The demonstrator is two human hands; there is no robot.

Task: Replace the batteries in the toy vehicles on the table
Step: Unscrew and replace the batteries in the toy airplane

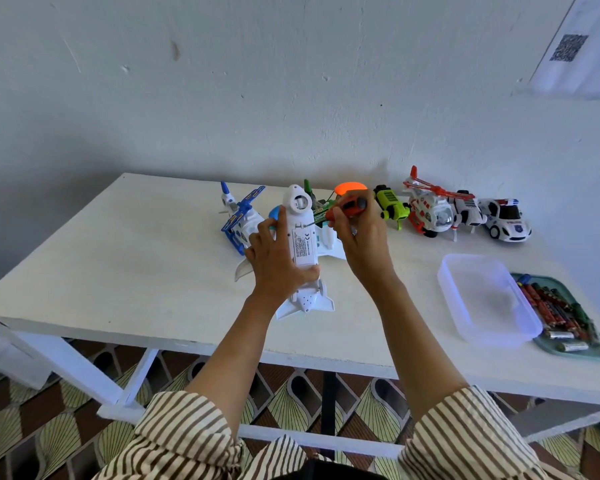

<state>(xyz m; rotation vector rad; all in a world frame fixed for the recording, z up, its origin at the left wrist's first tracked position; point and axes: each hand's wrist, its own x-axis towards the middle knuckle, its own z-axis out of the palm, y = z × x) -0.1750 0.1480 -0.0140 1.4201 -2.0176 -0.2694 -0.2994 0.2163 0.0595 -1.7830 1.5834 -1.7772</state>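
**Item:** white toy airplane (pixel 302 237), belly-up near the centre of the table (pixel 136 254), tail toward 6 o'clock.

**Hands:** The left hand (pixel 278 265) wraps the fuselage from 9 o'clock, thumb beside the labelled battery cover. The right hand (pixel 361 244), at 2 o'clock, pinches an orange screwdriver (pixel 349 207), tip at the cover screw.

**Handling (judged):** light hollow plastic, stiff, slippery. The wings and tail fins look fragile, so grip the fuselage.

**Nearby:** batteries (pixel 555 310) lie in a green tray (pixel 568 355) at 4 o'clock.

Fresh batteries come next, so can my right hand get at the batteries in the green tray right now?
Probably not yet: the right hand grips the orange screwdriver. Once that is set down, likely yes; the batteries lie uncovered in the green tray, beside the clear container.
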